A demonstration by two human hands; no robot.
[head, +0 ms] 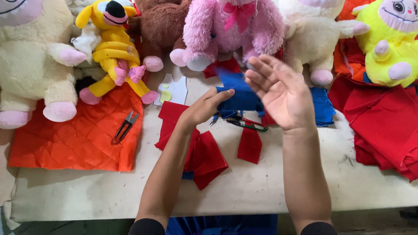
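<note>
Seen from above: two bare forearms reaching up from the near edge of a pale tabletop (261,187). Left hand (204,106) pinching a blue cloth (241,98) between thumb and fingers, closed on its left end. Cloth held just above the middle of the tabletop, toward the far edge, long axis running left to right, one corner pointing up toward the far edge. Right hand (281,93) open, palm up and facing left, fingers spread and slightly blurred, right beside the cloth's right end; contact with the cloth not clear.

Directly below the cloth, flat on the tabletop, scissors (246,124) with dark blades and red and green handles, long axis left to right. Red cloth pieces (204,154) piled near the middle, under the left forearm, with one small red piece (250,146) just right of them. More blue cloth (323,106) behind the right hand. White paper pattern (174,89) lying near the far edge. Thread snips (125,127) resting on an orange quilted fabric (74,139) at the left side. Heap of red fabric (383,122) at the right edge.

Along the far edge, a row of plush toys: cream toy (30,65) at the left corner, yellow toy (115,50), brown toy (161,21), pink toy (230,30) with a bow, another cream toy (313,35), bright yellow toy (392,48) at the right corner.
</note>
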